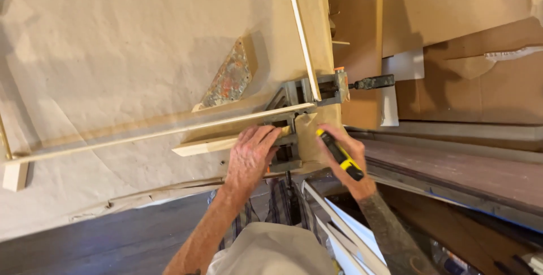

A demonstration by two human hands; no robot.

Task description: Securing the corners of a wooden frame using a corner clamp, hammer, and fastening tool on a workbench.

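two hands: left (250, 159) flat on grey corner clamp (294, 111), right (348, 159) gripping yellow-black tool (339, 154).

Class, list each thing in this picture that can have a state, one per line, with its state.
Corner clamp: holding two wood strips at a right angle.
Long wood strip: lying flat, end in the clamp.
Thin wood strip: end in the clamp.
Left hand: resting on the clamp.
Right hand: gripping a yellow-and-black tool.
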